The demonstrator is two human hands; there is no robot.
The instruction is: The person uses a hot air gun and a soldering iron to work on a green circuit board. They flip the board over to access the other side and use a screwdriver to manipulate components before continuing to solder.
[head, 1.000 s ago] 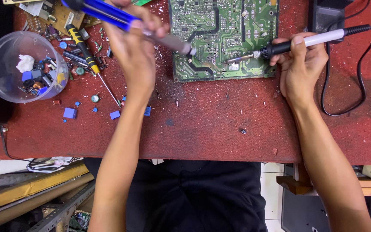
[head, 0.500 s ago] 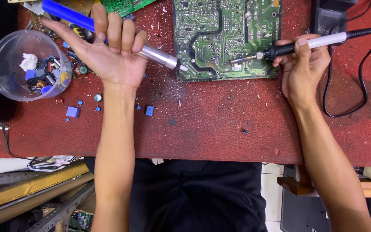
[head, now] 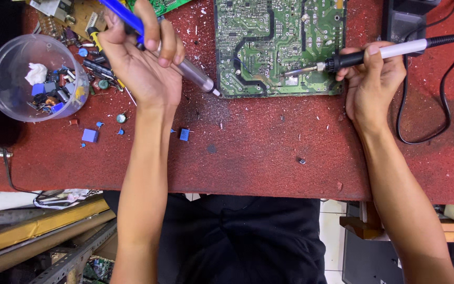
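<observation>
A green circuit board (head: 279, 47) lies solder side up on the red mat (head: 258, 147). My left hand (head: 140, 66) grips a blue and silver desoldering pump (head: 193, 73); its white tip sits at the board's lower left corner. My right hand (head: 371, 87) holds a black and white soldering iron (head: 369, 55), whose metal tip rests on the board near its lower right part. The iron's black cable (head: 442, 100) loops off to the right.
A clear plastic cup (head: 38, 79) with several small parts stands at the left. Loose blue components (head: 89, 135) and a small screwdriver (head: 106, 60) lie near it. A dark box (head: 405, 21) sits at the top right. The table's front edge runs below my arms.
My left hand has shifted its grip on the pump and drawn it left, so the tip now sits at the board's corner. My right hand and the iron have barely moved.
</observation>
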